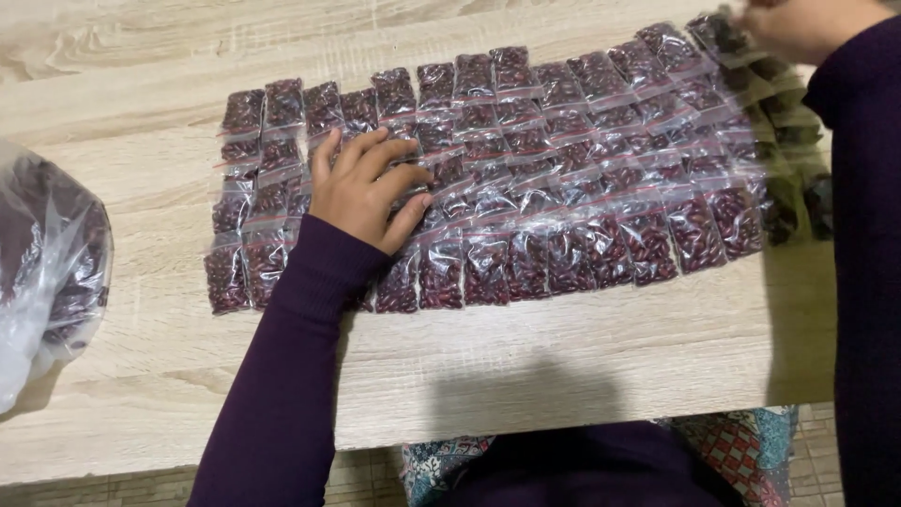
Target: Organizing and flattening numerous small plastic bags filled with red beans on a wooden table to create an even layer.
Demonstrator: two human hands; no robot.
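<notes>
Many small clear zip packets of dark red beans (pixel 554 188) lie in overlapping rows across a light wooden table (pixel 582 357). My left hand (pixel 368 188) rests flat on the packets at the left part of the spread, fingers apart, holding nothing. Far up at the top right corner, my right hand (pixel 798 26) touches the end packets (pixel 718 33) of the back row; its fingers are partly cut off by the frame edge, so its grip is unclear. Both arms wear dark purple sleeves.
A large clear plastic bag of loose red beans (pixel 47 272) sits at the table's left edge. The table's front edge runs along the bottom, with patterned cloth (pixel 741 446) and tiled floor below it.
</notes>
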